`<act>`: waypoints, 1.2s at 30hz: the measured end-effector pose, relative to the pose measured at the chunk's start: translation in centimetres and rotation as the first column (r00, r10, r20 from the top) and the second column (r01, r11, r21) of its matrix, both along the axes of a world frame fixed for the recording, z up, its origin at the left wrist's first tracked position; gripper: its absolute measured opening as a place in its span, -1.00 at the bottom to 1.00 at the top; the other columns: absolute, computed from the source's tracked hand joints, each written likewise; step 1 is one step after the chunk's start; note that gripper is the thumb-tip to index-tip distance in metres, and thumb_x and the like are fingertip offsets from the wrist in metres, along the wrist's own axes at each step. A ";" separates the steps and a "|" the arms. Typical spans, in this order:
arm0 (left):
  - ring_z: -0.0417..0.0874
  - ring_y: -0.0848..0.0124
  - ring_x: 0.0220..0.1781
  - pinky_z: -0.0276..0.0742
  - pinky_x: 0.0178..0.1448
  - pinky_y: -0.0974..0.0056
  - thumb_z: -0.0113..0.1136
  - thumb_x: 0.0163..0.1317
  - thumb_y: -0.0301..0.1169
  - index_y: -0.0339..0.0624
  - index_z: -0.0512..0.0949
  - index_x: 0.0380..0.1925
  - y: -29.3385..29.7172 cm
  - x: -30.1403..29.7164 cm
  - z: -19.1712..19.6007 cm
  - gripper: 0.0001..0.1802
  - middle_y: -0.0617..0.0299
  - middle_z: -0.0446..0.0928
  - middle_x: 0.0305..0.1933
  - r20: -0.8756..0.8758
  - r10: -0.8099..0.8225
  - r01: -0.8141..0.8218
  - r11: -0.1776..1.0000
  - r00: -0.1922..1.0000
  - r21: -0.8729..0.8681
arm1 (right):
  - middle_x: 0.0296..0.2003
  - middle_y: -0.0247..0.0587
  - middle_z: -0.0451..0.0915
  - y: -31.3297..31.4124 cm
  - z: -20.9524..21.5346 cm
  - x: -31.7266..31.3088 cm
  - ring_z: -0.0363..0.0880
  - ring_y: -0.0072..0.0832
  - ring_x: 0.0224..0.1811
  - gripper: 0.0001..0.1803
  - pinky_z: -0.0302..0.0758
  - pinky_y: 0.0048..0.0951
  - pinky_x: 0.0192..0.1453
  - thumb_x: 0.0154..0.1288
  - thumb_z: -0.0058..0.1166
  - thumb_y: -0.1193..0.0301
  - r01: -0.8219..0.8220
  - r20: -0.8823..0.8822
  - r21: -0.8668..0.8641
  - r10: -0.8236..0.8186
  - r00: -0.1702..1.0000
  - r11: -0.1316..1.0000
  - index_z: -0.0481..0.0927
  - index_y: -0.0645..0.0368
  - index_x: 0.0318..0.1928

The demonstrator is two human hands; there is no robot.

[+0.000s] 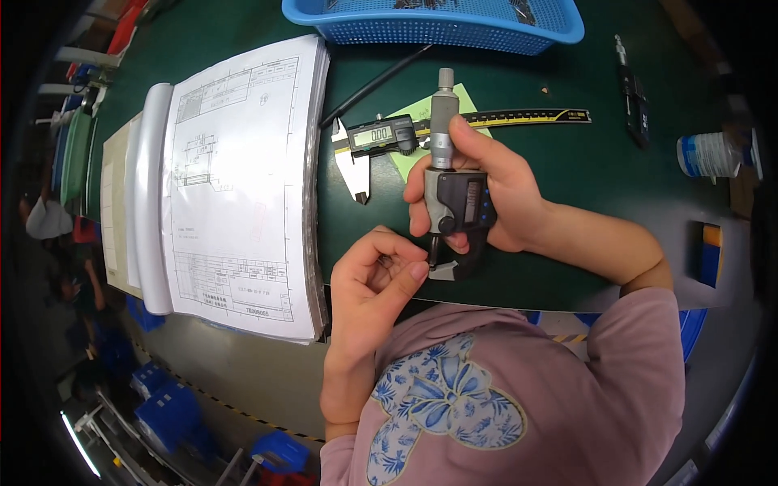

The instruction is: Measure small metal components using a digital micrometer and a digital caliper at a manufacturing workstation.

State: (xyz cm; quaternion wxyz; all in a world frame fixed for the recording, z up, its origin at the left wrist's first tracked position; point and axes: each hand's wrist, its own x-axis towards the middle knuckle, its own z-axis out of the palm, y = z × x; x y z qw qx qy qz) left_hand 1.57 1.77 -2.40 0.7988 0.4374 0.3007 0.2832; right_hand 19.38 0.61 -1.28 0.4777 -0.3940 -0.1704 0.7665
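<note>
A digital micrometer (447, 194) stands nearly upright in the picture, its thimble toward the far side and its measuring gap toward me. My right hand (515, 190) is wrapped around its frame, thumb up by the thimble. At the gap, my left hand (369, 292) has its thumb and index finger pinched together. Whatever lies between those fingertips is too small and covered to make out. Just beyond my hands a digital caliper (353, 170) lies across a sheet of light green paper (468, 100).
An open binder of technical drawings (231, 202) covers the table's left part. A blue basket (454, 34) with small dark parts stands at the far edge. A black rod (381, 81) lies near the binder. At right are another measuring tool (630, 101) and a white container (713, 154).
</note>
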 end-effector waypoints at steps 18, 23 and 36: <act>0.34 0.62 -0.46 0.26 -0.40 0.57 0.02 0.09 -0.55 -0.30 0.35 -0.36 -0.3 -0.4 0.5 -0.89 0.24 0.41 -0.37 -0.124 -0.010 0.006 0.999 0.992 -0.032 | -0.55 -0.08 0.48 -0.2 0.2 0.1 0.37 -0.50 -0.68 -0.25 0.31 -0.57 -0.65 0.19 -0.68 -0.14 0.018 -0.072 -0.062 -0.022 0.997 0.998 0.43 0.27 -0.32; 0.41 0.38 -0.16 0.35 -0.12 0.37 -0.13 0.18 -0.44 -0.27 0.31 -0.38 -0.1 0.4 0.3 -0.89 0.05 0.36 -0.14 0.203 0.220 -0.140 0.928 0.954 -0.345 | -0.57 -0.07 0.47 -0.3 0.4 0.3 0.36 -0.50 -0.71 -0.30 0.30 -0.58 -0.67 0.19 -0.57 -0.11 -0.001 -0.084 -0.038 -0.003 0.996 0.999 0.43 0.30 -0.32; 0.02 0.18 0.28 -0.08 0.30 0.21 -0.41 0.23 -0.27 -0.38 0.02 0.14 -0.2 0.7 1.7 -0.47 -0.10 -0.05 0.25 0.527 0.367 0.035 0.795 0.766 -0.605 | -0.61 -0.22 0.47 -0.2 4.9 -1.3 0.47 -0.34 -0.57 -0.70 0.36 -0.41 -0.55 -0.36 0.18 0.54 -0.554 0.873 0.486 -0.349 0.340 0.676 0.46 0.09 -0.45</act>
